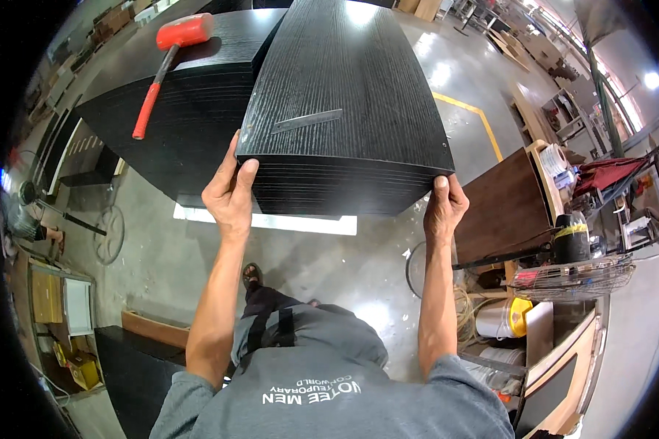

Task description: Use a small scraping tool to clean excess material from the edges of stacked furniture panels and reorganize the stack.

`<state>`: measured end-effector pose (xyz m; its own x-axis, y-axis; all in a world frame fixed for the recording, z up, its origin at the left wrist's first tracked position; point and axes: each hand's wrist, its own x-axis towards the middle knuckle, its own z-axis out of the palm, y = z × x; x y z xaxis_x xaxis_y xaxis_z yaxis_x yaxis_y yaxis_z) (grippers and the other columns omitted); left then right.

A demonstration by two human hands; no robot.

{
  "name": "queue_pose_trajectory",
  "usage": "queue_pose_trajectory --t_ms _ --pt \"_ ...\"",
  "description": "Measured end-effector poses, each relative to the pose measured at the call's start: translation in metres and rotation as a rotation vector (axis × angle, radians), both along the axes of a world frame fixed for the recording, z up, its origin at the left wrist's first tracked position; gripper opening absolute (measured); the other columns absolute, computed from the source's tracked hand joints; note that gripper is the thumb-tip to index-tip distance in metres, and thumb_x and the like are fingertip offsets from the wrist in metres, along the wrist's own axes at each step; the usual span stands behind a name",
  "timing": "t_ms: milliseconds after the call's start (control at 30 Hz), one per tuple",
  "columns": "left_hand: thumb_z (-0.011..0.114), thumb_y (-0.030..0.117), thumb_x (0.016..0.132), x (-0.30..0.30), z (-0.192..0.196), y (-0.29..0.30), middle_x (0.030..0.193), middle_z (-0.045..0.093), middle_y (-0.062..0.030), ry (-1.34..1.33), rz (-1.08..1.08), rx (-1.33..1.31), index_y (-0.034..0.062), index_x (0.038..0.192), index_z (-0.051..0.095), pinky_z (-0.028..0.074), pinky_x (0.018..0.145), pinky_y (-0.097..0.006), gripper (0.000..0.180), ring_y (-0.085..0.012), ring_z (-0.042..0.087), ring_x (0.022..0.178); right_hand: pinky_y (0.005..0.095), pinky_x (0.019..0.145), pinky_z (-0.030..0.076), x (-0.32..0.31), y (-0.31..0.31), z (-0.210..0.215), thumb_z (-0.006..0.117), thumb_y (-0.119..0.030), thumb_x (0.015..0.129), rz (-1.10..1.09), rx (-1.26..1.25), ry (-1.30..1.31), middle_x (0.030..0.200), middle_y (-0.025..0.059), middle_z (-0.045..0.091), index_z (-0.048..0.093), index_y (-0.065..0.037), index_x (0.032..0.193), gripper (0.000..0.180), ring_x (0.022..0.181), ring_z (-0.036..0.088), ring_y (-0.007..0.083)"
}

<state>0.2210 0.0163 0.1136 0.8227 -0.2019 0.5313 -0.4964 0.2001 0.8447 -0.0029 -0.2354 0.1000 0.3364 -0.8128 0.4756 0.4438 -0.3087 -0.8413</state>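
Pinching the near corners of the black top board (351, 66) at twelve o'clock, fingers (458, 193) of left hand (231, 205) near ten, right hand (442, 214) at three! The pile (333, 189) looks neatly stacked already; the board isn't lifted off, steel ruler (307, 121) lying on it.

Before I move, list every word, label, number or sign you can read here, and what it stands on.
Grey shirt: large white lettering, upside down in the view; its wording I won't copy.
Thin metal strip: any markings are too small to read.
White-and-yellow bucket: no readable label.
Stacked black boards: no lettering visible.
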Motion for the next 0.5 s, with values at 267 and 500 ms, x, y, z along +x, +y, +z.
queue_pose_trajectory --t_ms 267,500 --pt "0.071 0.003 0.087 0.006 0.008 0.005 0.123 0.066 -0.0143 0.125 -0.123 -0.152 -0.0042 0.123 0.062 0.046 0.098 -0.025 0.037 -0.0162 0.062 0.110 0.0251 0.082 0.046 0.000 -0.005 0.007 0.069 -0.032 0.091 -0.149 -0.063 0.038 0.109 0.0108 0.070 0.059 0.006 0.127 0.053 0.085 0.059 0.0099" --pt "0.074 0.012 0.087 0.011 0.005 0.005 0.124 0.065 -0.0166 0.155 -0.187 -0.225 -0.0037 0.121 0.064 0.045 0.102 -0.028 0.039 -0.0193 0.061 0.115 0.0328 0.103 0.039 0.002 -0.012 0.001 0.062 -0.039 0.096 -0.063 -0.088 0.046 0.125 0.0153 0.063 0.058 0.012 0.125 0.058 0.112 0.057 0.0188"
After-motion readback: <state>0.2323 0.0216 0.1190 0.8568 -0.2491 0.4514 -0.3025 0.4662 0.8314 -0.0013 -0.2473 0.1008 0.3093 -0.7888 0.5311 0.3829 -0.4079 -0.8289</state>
